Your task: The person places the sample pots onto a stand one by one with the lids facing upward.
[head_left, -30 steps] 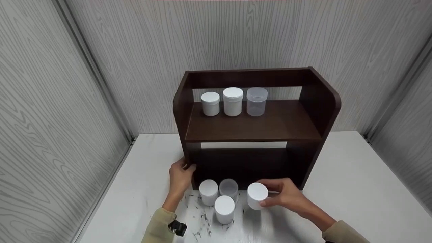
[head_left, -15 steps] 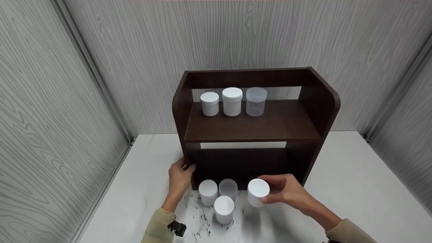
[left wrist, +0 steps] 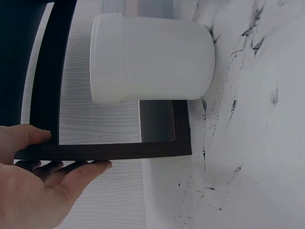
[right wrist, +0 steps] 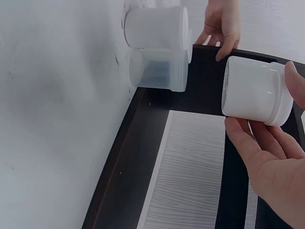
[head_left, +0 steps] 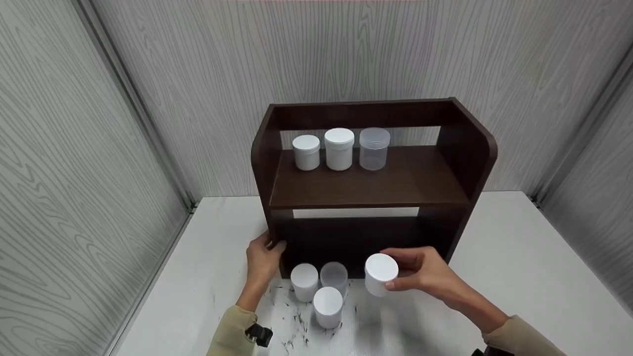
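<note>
A: Where's the jar?
B: White jar (head_left: 380, 273), lid on, lower part of the head view, just right of centre. Off the table (head_left: 524, 291), close to upright, in front of the rack (head_left: 366, 190).
A: What's holding it?
B: Right hand (head_left: 431, 276), pinching it from the right. Thumb on near side, fingers on far side.
A: Left hand?
B: Left hand (head_left: 263, 261) grips the rack's left side panel, low down. Thumb on inner face, fingers outside.
A: Other stuff on the table?
B: Three, bottom centre, all upright: rear jar (head_left: 304, 282), white; clear jar (head_left: 334, 273) to its right; front jar (head_left: 328, 307), white, partly covering the clear one. Can't tell if they touch. Dark scuffs (head_left: 300, 319) around them.
A: Rack?
B: Dark brown. Upper shelf, left to right: short jar (head_left: 306, 153), tall jar (head_left: 339, 149), clear tub (head_left: 374, 149). First two white.
A: Background?
B: Grey wood-grain wall (head_left: 321, 54) across the top. Beige sleeves (head_left: 228, 331) at bottom edge, black band (head_left: 259, 334) on the left one.
</note>
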Demonstrator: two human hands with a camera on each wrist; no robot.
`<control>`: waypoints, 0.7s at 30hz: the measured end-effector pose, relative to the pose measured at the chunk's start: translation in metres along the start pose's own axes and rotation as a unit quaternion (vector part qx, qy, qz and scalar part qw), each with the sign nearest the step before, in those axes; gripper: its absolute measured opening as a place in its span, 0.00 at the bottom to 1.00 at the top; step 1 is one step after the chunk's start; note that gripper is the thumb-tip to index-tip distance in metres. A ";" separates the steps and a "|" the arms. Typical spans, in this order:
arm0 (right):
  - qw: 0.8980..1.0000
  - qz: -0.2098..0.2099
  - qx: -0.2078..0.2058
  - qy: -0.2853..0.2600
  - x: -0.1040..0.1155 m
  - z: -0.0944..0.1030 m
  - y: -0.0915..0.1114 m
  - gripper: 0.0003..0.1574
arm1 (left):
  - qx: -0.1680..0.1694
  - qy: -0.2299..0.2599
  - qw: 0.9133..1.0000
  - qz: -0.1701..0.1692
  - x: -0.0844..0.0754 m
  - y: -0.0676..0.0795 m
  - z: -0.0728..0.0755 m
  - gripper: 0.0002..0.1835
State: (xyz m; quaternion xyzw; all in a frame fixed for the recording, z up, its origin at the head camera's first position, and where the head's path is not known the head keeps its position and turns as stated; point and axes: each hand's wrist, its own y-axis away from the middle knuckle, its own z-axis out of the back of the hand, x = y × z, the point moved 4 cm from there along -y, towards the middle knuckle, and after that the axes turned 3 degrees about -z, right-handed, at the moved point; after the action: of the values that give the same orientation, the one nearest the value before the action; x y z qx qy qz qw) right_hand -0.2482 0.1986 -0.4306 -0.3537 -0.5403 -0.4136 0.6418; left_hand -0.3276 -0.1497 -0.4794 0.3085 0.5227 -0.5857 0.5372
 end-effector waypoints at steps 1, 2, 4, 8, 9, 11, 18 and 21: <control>1.000 0.000 -0.001 0.000 0.002 0.000 0.000 0.40 | 0.001 0.003 1.000 -0.001 0.000 0.000 0.000 0.26; 1.000 0.001 -0.002 0.000 0.003 0.001 0.000 0.40 | 0.002 0.004 1.000 -0.003 0.000 0.000 0.000 0.26; 1.000 0.000 -0.004 -0.002 0.007 0.002 0.001 0.41 | 0.004 0.006 1.000 -0.007 0.000 0.000 0.000 0.27; 1.000 0.002 -0.009 -0.004 0.014 0.003 0.001 0.42 | 0.001 0.000 1.000 -0.008 0.000 0.000 0.001 0.26; 1.000 0.003 -0.011 -0.005 0.016 0.003 0.001 0.42 | 0.000 -0.001 1.000 -0.008 0.000 0.000 0.001 0.27; 1.000 0.005 -0.013 -0.004 0.021 0.004 0.001 0.42 | 0.000 0.000 1.000 -0.007 0.000 0.000 0.001 0.27; 1.000 0.018 -0.012 0.000 0.035 0.005 -0.001 0.40 | -0.002 0.003 1.000 -0.008 -0.001 0.000 0.001 0.27; 1.000 0.019 -0.015 -0.003 0.041 0.006 -0.001 0.40 | -0.002 0.007 1.000 -0.011 -0.001 0.000 0.001 0.27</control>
State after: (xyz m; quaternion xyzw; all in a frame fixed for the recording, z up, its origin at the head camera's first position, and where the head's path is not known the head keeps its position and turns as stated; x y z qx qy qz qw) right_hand -0.2488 0.1973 -0.3897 -0.3751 -0.5289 -0.4082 0.6426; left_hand -0.3268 -0.1502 -0.4784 0.3062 0.5310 -0.5883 0.5275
